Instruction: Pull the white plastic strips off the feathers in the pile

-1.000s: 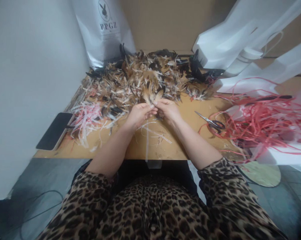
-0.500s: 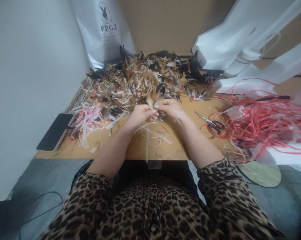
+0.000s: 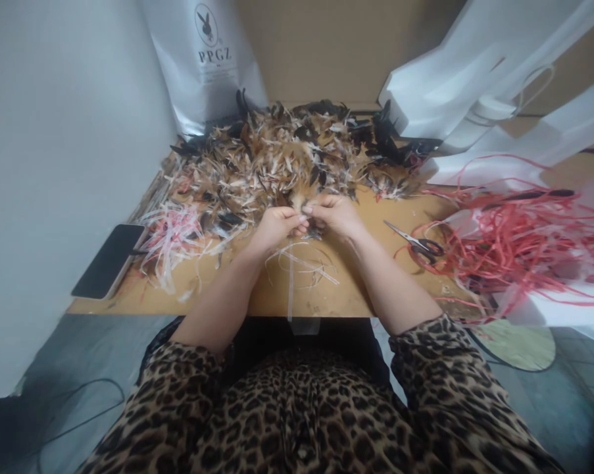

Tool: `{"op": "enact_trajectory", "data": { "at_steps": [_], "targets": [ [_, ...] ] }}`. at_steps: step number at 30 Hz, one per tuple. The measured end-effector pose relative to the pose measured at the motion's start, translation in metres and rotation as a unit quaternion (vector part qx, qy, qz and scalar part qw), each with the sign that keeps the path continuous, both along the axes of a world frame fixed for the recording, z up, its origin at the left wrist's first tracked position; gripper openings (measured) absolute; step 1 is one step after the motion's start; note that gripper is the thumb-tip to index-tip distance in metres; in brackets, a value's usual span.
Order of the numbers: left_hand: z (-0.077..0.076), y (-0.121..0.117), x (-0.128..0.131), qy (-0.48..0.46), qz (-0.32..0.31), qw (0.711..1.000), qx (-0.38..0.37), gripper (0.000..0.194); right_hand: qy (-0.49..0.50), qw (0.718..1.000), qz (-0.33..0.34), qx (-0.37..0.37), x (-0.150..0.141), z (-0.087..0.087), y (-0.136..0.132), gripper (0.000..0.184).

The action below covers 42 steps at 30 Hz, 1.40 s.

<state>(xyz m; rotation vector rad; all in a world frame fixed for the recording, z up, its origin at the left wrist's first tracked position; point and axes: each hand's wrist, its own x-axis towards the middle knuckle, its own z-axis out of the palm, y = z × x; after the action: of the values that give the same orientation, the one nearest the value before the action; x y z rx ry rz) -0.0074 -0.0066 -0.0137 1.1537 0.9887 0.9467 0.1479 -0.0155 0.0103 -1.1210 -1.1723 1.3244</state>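
"Left hand (image 3: 275, 227) and right hand (image 3: 337, 212) — what are they doing?"

"Meeting tip to tip. Each pinches, thumb against finger, at the base of a small feather tuft (image 3: 302, 189), whose brown ends fan away from the body."

"And where is that tuft?"

"Between the hands, at the near edge of the big feather pile (image 3: 257, 164), over the middle of the worktop (image 3: 336, 303)."

"Which step would you call it?"

"Gathering or working the quill ends, I'd judge. Whether anything is wound round them I cannot tell; the fingertips cover that spot."

"What does the next move call for?"

"Fine fingertip control, I think: one pinch firm on the quills, so the other can be freed to work around them. Loose pale strips (image 3: 321, 270) lie on the worktop, nearer the body."

"Anything for cutting?"

"Scissors (image 3: 415, 241), to the right of the hands, beside the tangled red strips (image 3: 523, 243) — untouched."
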Motion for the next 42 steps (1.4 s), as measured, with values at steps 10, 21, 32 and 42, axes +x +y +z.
{"op": "enact_trajectory", "data": {
  "at_steps": [10, 21, 32, 42],
  "targets": [
    [0.002, 0.001, -0.002, -0.040, -0.004, 0.999, -0.037, 0.012, -0.039, 0.999, -0.021, 0.014, 0.003, 0.002, 0.000, 0.027],
    [0.008, -0.001, -0.004, -0.049, -0.025, 0.998, -0.039, 0.013, -0.055, 0.998, 0.019, 0.006, 0.008, 0.000, 0.003, 0.030],
    [0.007, 0.004, -0.003, -0.091, 0.032, 0.993, -0.061, 0.013, -0.574, 0.810, 0.098, 0.068, 0.030, 0.009, 0.003, 0.016],
    [0.007, 0.003, -0.004, -0.099, 0.037, 0.992, -0.067, 0.011, -0.603, 0.794, 0.068, 0.040, 0.025, 0.007, 0.003, 0.016]
  ]
}}
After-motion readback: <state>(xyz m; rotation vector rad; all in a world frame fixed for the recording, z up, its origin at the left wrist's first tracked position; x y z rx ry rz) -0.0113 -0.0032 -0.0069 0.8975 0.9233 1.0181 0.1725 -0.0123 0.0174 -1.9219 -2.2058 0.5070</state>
